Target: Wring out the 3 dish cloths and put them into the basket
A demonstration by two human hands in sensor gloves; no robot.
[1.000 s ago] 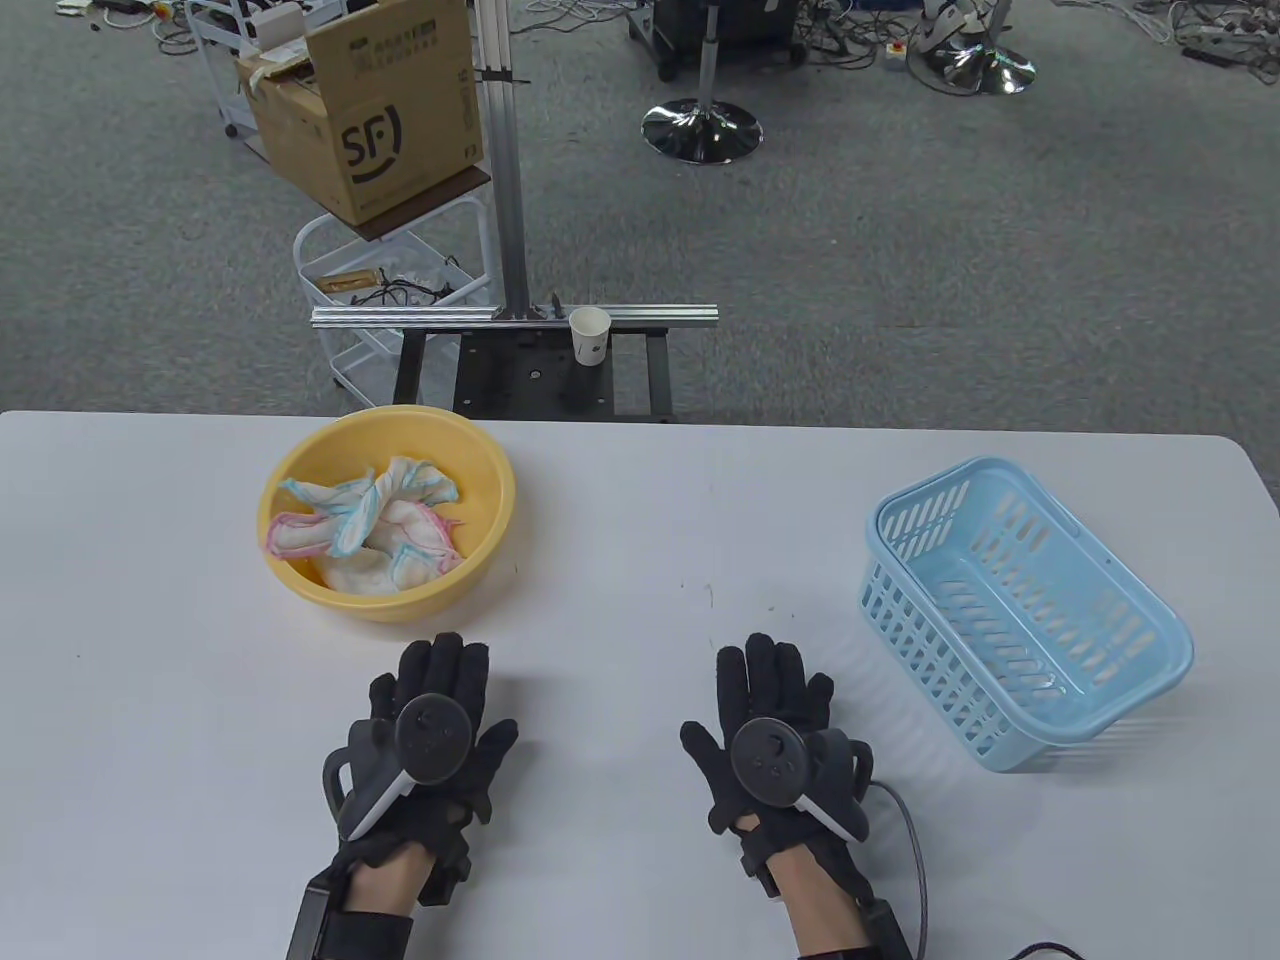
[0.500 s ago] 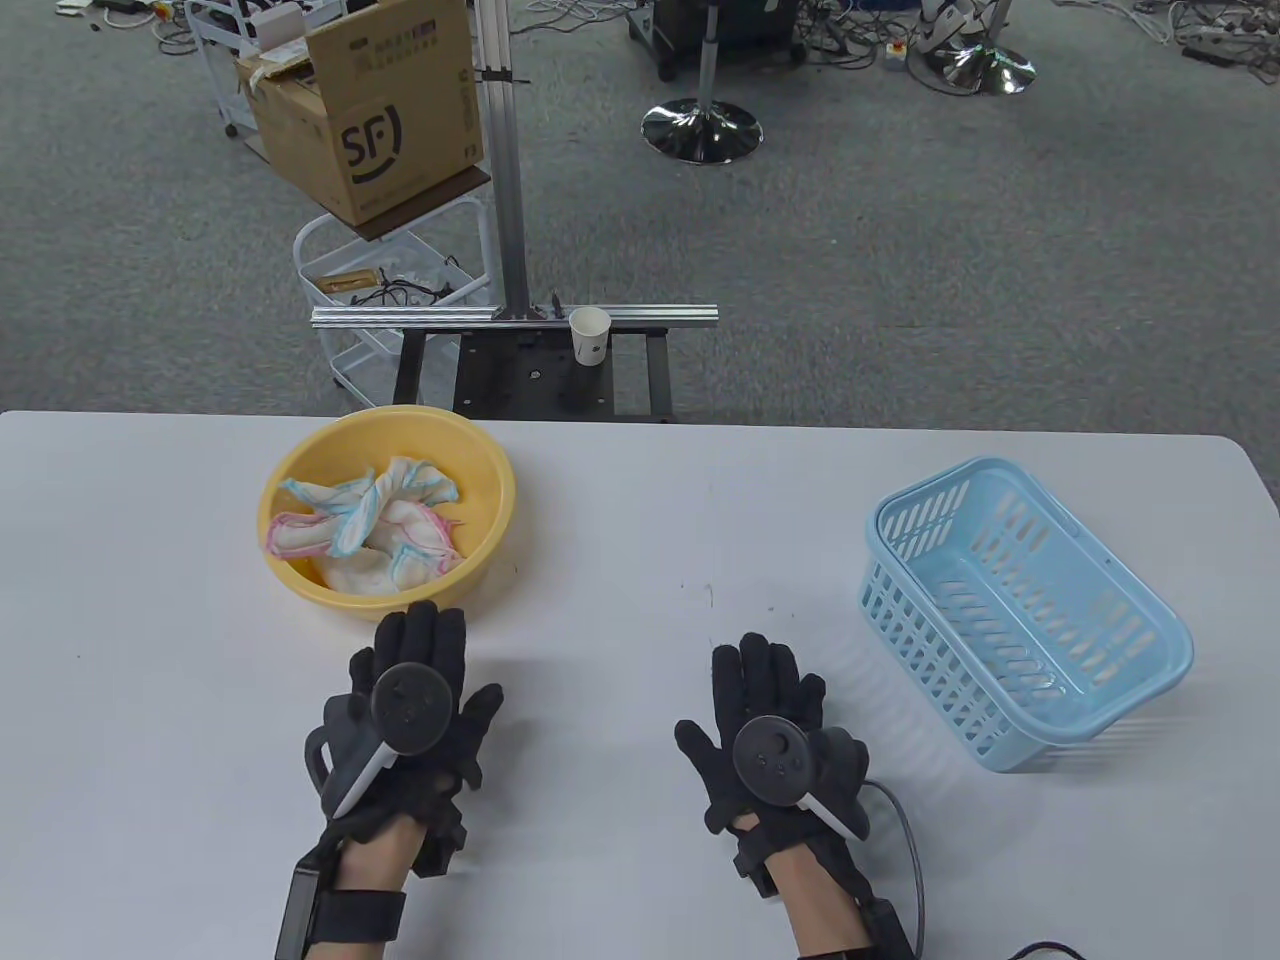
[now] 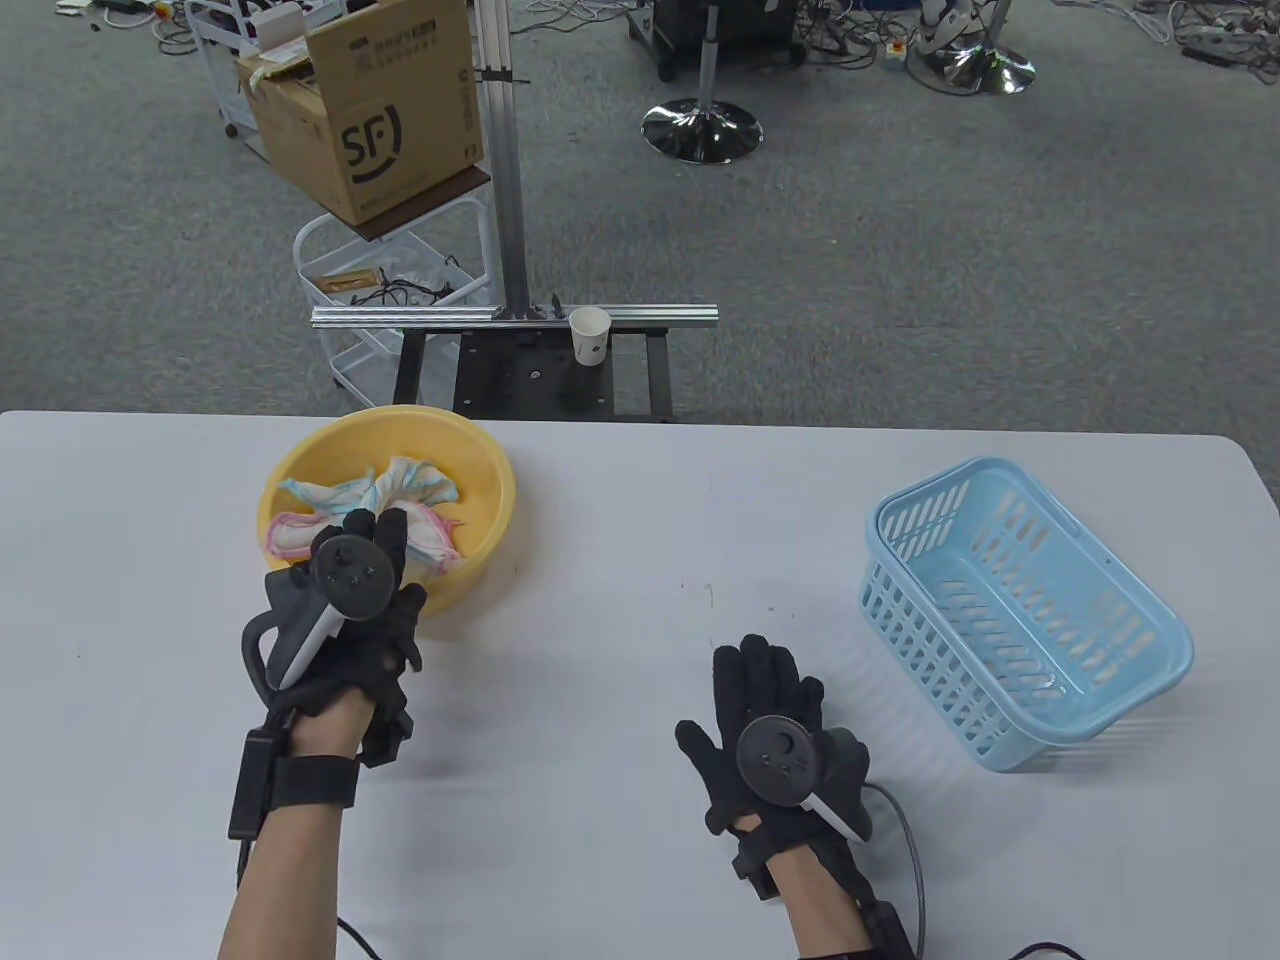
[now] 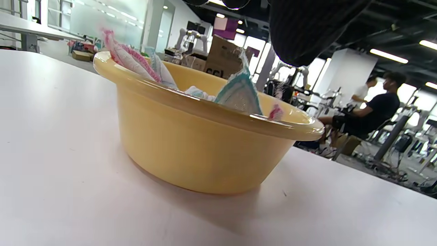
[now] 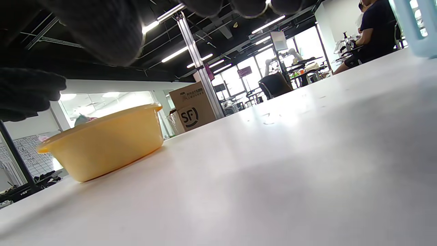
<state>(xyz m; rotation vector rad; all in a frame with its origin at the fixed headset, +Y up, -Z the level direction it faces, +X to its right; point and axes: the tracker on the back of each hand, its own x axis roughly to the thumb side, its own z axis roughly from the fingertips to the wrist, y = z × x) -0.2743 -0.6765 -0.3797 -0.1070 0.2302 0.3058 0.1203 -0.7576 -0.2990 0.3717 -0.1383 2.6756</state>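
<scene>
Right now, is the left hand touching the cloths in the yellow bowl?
Cannot tell. In the table view the left hand reaches over the yellow bowl and its fingertips cover the cloths; the left wrist view shows no contact or gap.

- You have a white table (image 3: 640,500).
- Behind it you see a paper cup (image 3: 590,336) on a metal frame (image 3: 515,316).
- Cardboard box (image 3: 365,110) sits on a white cart (image 3: 390,270).
</scene>
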